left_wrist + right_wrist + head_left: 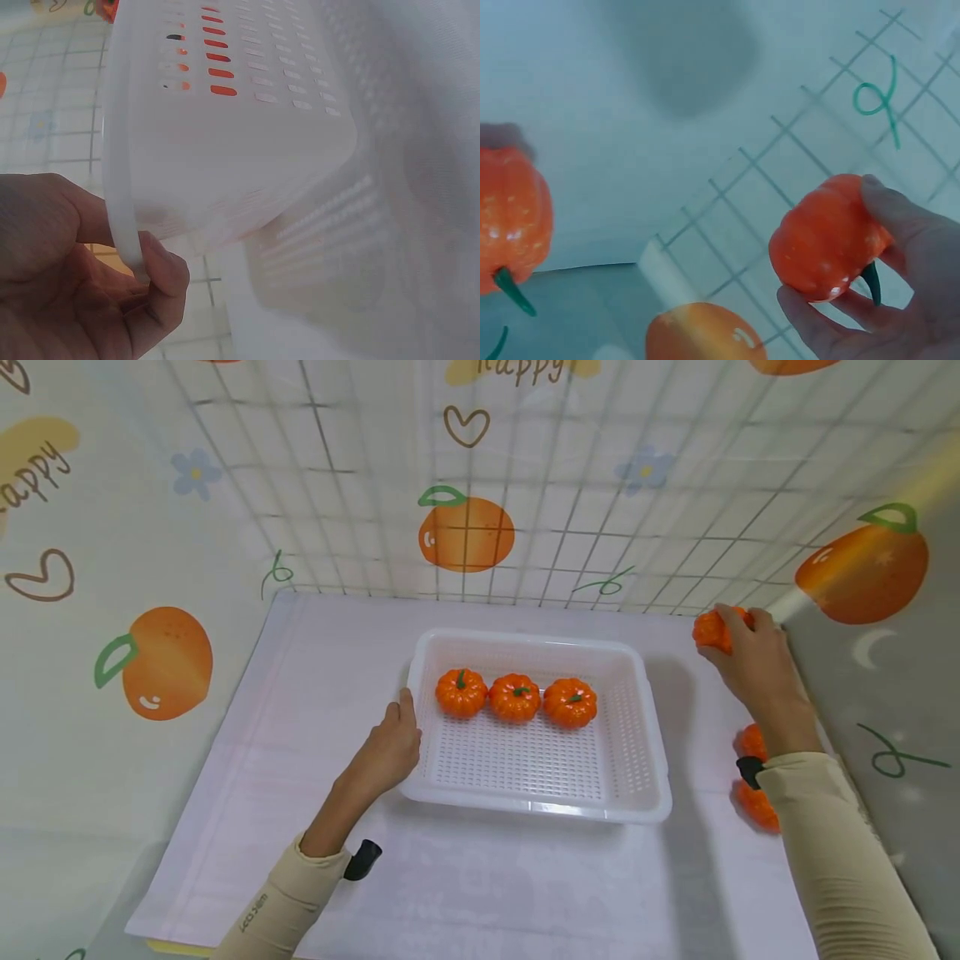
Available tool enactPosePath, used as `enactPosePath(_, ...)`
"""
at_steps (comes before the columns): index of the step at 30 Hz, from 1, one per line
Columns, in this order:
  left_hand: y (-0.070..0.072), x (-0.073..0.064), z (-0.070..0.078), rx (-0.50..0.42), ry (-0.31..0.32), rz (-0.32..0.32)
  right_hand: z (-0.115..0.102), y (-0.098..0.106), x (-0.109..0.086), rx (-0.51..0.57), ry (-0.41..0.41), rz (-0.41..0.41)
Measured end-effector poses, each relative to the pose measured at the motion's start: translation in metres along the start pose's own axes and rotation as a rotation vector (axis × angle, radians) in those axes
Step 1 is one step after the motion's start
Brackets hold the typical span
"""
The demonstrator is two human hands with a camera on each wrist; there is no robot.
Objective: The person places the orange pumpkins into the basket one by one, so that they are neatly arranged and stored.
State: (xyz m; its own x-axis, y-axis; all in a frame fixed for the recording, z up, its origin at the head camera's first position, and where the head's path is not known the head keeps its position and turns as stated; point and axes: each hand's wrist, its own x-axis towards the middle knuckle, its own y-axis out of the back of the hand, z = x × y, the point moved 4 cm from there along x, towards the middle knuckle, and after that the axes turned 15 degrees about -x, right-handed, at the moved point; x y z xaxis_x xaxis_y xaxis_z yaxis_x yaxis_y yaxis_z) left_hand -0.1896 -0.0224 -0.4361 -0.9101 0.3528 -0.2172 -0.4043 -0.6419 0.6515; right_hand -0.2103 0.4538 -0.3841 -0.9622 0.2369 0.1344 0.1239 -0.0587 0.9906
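My left hand [392,745] pinches the left rim of a white perforated plastic basket [465,800]; in the left wrist view, thumb and fingers [166,274] curl round that rim. Inside the basket, along its back half, sit a left pumpkin [461,693], a middle pumpkin [514,698] and a right pumpkin [570,702], all small, orange and green-stemmed. At the back right of the table, my right hand [757,664] grips another small orange pumpkin [826,238] between thumb and fingers, its green stem towards the palm.
Two more orange pumpkins, a farther one [752,741] and a nearer one [757,806], lie at the table's right side, partly covered by the right forearm. A white sheet [495,885] covers the table. Behind it stands a wire grid [555,543] with a printed cloth.
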Motion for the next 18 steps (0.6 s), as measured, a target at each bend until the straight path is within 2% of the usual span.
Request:
enactPosePath(10,0.001,-0.001,0.002,-0.018,-0.005,-0.003,-0.026,0.013,-0.002,0.035,0.033,-0.002)
enactPosePath(18,0.001,-0.001,0.001,-0.011,-0.017,0.001,-0.051,0.028,-0.003,0.074,0.089,0.042)
